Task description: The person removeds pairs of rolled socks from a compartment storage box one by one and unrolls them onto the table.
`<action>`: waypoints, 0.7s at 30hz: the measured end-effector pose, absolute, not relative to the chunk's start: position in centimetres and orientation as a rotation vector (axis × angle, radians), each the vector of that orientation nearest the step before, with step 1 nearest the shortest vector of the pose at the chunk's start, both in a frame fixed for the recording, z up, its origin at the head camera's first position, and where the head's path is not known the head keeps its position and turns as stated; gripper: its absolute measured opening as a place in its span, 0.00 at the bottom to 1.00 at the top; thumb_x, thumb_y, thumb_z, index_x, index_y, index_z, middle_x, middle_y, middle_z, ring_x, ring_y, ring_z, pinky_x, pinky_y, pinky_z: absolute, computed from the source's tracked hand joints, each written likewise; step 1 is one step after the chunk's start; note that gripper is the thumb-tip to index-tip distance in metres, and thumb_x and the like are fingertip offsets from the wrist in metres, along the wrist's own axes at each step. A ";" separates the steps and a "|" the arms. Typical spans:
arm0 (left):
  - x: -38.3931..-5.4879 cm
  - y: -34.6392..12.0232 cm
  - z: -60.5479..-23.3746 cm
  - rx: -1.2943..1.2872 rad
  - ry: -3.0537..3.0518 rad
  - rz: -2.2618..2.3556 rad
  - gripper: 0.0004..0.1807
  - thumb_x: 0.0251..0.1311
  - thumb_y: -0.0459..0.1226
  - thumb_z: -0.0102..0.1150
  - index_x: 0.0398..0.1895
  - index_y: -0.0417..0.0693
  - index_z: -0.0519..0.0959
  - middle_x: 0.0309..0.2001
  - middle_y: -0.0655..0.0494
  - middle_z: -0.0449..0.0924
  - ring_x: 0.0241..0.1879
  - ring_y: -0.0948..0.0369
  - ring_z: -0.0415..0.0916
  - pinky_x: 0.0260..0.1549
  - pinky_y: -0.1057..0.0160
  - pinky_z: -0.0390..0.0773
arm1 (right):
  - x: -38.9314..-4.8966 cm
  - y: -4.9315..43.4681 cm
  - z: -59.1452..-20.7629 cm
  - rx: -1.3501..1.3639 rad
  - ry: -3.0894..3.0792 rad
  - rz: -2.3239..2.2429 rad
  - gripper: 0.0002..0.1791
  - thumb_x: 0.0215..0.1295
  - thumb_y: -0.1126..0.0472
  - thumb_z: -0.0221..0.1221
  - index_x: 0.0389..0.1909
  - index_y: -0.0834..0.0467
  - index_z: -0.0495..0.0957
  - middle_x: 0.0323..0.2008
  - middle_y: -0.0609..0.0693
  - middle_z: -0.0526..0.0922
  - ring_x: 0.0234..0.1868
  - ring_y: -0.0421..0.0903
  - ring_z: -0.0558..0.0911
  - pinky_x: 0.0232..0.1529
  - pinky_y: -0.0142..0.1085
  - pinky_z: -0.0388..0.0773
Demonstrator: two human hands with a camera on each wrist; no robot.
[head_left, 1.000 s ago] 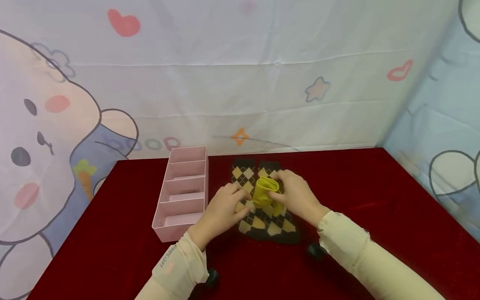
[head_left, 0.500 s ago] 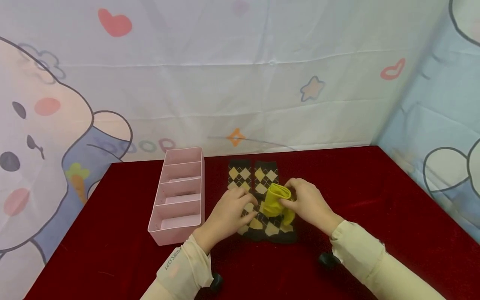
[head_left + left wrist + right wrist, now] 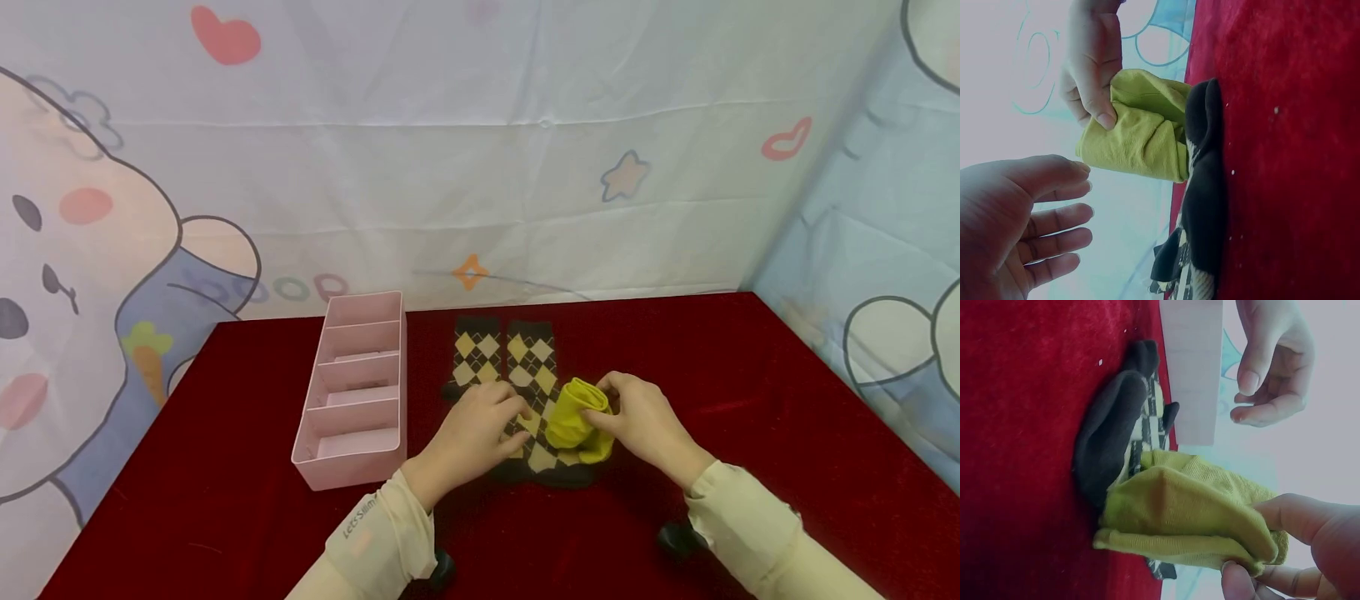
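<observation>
A yellow sock [image 3: 572, 423], folded into a thick roll with a loose part hanging on its right, is pinched by my right hand [image 3: 651, 423] at the upper right side. In the right wrist view the thumb and fingers grip the cloth's edge. My left hand [image 3: 472, 435] hovers to the left with relaxed, slightly bent fingers, holding nothing; the left wrist view shows a small gap between it and the yellow sock. Beneath both hands a pair of dark argyle socks [image 3: 534, 350] with yellow and cream diamonds lies flat, partly covered by the left hand and yellow sock.
A pink divided box [image 3: 348, 472] with several compartments stands left of the argyle socks. Everything lies on a red velvet cloth [image 3: 225, 433]. Behind it hangs a printed curtain [image 3: 420, 167].
My right hand has moved right and toward me, carrying the yellow sock away from my left hand. My left hand has shifted slightly right. More of the argyle socks shows.
</observation>
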State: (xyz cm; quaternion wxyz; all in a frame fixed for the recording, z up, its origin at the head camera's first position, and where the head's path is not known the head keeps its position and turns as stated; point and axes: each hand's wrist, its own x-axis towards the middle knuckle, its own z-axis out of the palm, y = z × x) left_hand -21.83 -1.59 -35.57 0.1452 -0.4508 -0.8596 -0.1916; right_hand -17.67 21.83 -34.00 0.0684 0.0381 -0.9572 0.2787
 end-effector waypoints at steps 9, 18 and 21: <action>-21.4 -0.3 -35.9 -1.331 -2.464 -0.482 0.08 0.54 0.41 0.68 0.36 0.51 0.82 0.36 0.60 0.78 0.40 0.61 0.74 0.41 0.63 0.74 | -17.4 23.8 -34.3 0.022 -2.947 0.724 0.19 0.56 0.54 0.66 0.42 0.63 0.77 0.27 0.52 0.81 0.23 0.42 0.72 0.25 0.34 0.69; -20.7 1.4 -36.6 -1.361 -2.484 -0.392 0.07 0.56 0.43 0.66 0.36 0.53 0.82 0.36 0.63 0.78 0.40 0.63 0.74 0.40 0.67 0.71 | -17.8 25.4 -35.0 -0.027 -2.972 0.677 0.26 0.58 0.54 0.65 0.52 0.65 0.69 0.42 0.61 0.84 0.34 0.48 0.82 0.33 0.40 0.78; -20.5 2.2 -36.8 -1.374 -2.482 -0.341 0.07 0.56 0.43 0.65 0.36 0.54 0.82 0.38 0.62 0.79 0.41 0.64 0.75 0.42 0.67 0.72 | -17.9 25.9 -35.1 -0.030 -2.979 0.687 0.27 0.59 0.54 0.65 0.52 0.65 0.69 0.41 0.61 0.83 0.34 0.47 0.81 0.33 0.39 0.78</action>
